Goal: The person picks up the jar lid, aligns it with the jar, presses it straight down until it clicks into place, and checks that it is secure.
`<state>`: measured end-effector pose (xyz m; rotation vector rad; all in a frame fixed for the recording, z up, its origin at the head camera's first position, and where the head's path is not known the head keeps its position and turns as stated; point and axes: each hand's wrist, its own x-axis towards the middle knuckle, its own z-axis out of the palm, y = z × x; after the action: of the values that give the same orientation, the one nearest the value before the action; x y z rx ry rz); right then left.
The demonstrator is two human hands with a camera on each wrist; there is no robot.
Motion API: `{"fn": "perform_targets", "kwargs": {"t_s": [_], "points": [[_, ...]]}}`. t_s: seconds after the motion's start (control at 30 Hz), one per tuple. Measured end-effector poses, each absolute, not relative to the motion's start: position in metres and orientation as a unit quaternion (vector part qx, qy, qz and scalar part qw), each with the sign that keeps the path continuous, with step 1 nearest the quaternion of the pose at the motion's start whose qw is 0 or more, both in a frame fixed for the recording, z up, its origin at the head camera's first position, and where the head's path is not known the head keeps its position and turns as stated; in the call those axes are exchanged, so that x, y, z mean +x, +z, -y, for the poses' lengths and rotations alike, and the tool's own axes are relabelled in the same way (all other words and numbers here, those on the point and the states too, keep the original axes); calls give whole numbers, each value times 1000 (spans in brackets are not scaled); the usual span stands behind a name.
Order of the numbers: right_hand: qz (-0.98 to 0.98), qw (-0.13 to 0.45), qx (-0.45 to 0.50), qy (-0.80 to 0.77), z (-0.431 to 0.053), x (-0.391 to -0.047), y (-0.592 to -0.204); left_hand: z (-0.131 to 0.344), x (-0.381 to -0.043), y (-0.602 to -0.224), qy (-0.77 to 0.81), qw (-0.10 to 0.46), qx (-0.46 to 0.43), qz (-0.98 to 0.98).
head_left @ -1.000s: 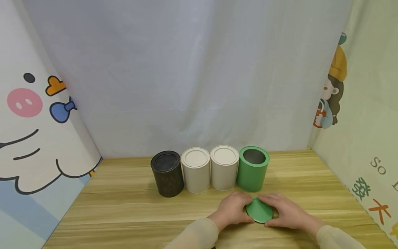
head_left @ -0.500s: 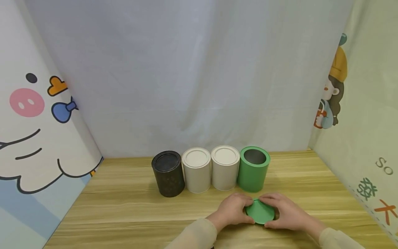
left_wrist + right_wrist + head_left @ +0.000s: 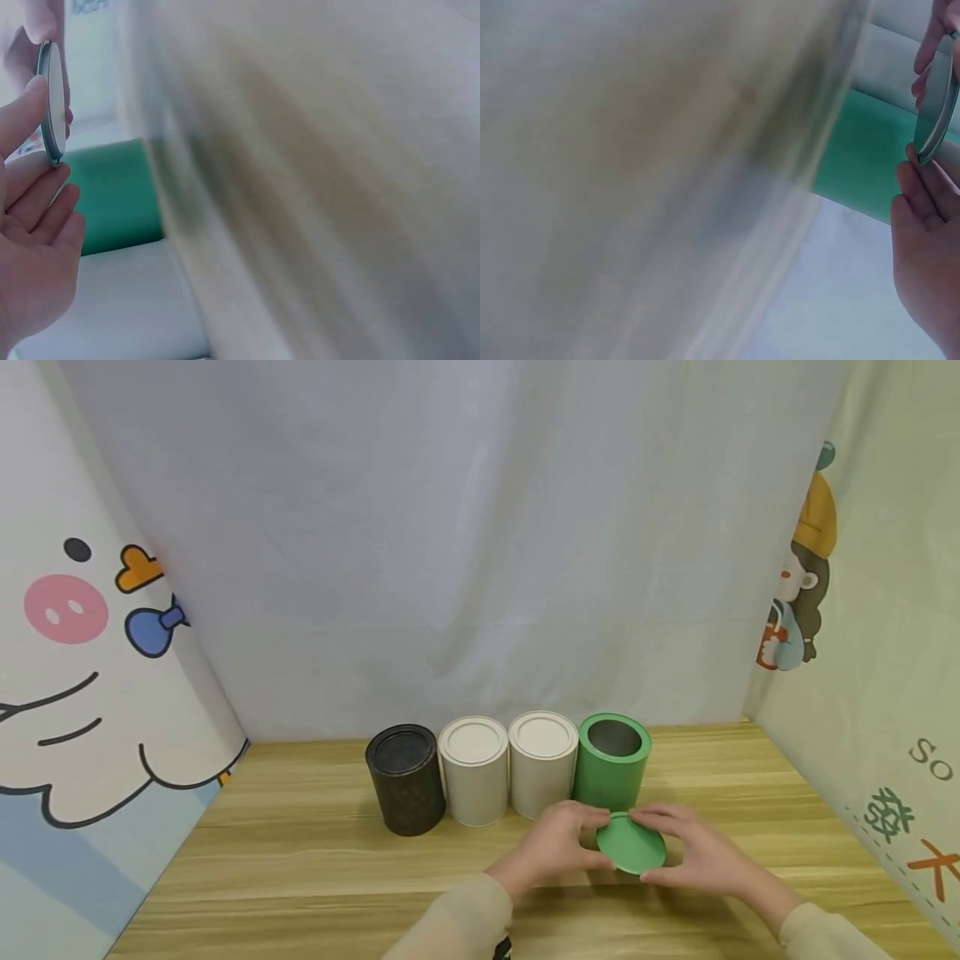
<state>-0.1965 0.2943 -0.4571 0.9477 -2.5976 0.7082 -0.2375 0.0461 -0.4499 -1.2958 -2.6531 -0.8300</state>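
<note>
Both hands hold a round green lid (image 3: 632,843) from opposite sides, in front of the open green can (image 3: 609,781). My left hand (image 3: 561,843) pinches the left edge between thumb and fingers. The right edge is pinched the same way by my right hand (image 3: 699,853). In the left wrist view the lid (image 3: 54,101) is seen edge-on, raised above the table, its pale underside showing. The right wrist view has the lid (image 3: 936,105) at the far right, with fingertips at its rim. The can's top is uncovered and its dark inside shows.
Left of the green can stand two white cans (image 3: 474,785) (image 3: 542,777) and a black can (image 3: 406,789), all with tops on, in one row. They rest on a wood-grain table (image 3: 315,868). A pale curtain (image 3: 480,568) hangs behind, with printed cloths at both sides.
Both hands have lifted the green lid off the table and moved it forward, nearer the green can. The cans have stayed in place.
</note>
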Motion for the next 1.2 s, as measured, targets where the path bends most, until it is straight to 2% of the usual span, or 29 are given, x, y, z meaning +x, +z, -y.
{"fn": "perform_targets", "kwargs": {"t_s": [0.33, 0.63, 0.9, 1.2], "points": [[876, 179, 344, 287, -292, -206, -422, -40, -243, -418, -330, 85, -405, 848], [858, 233, 348, 297, -293, -214, -410, -40, -246, -405, -361, 112, -387, 841], [869, 257, 281, 315, -291, -221, -404, -44, -248, -400, -382, 142, -346, 845], [877, 252, 237, 333, -289, -230, -395, -53, -254, -391, -362, 190, -308, 859]]}}
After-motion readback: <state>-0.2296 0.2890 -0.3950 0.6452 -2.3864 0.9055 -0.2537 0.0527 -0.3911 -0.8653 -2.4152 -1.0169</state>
